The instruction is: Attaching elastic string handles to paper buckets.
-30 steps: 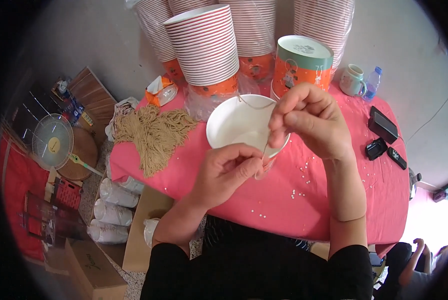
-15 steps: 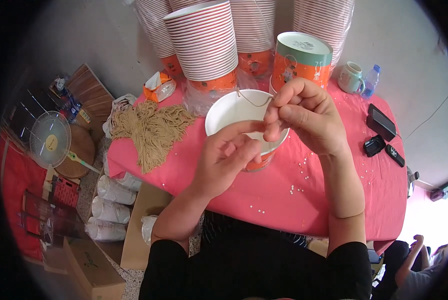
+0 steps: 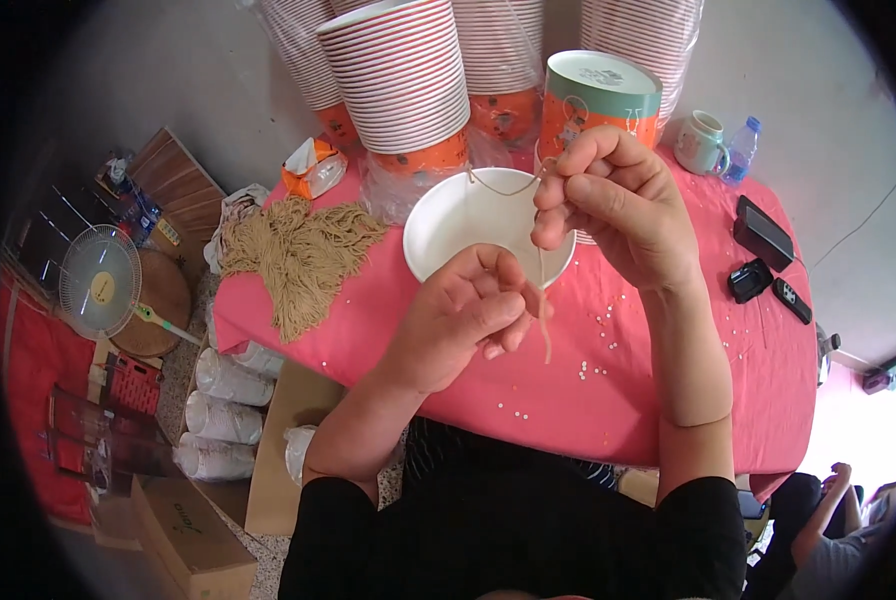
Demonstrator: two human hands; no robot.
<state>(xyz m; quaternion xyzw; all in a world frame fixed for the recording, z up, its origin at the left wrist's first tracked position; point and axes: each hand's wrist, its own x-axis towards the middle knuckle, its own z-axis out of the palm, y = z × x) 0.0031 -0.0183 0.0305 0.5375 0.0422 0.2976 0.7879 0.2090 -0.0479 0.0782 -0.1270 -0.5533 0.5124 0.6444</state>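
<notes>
The thin tan cord (image 3: 546, 340) runs in a slack arc from the far rim of the white-lined bucket (image 3: 443, 228) up to my right hand (image 3: 630, 215), above the bucket's right side, then drops past my left fingers to a loose end in front of it. My right thumb and fingertips are pinched on the cord; my left hand (image 3: 458, 322), over the bucket's near edge, is loosely curled with the cord at its fingertips, and I cannot tell whether they grip it. I judge the step in hand to be working the cord's free length at the rim; the next move calls for a fine pinch on that tail and a light pull. Left of the bucket lies a heap of tan cords (image 3: 303, 262), behind it a tall bucket stack (image 3: 396, 90), and behind it to the right an upturned orange-and-green bucket (image 3: 608, 97).
</notes>
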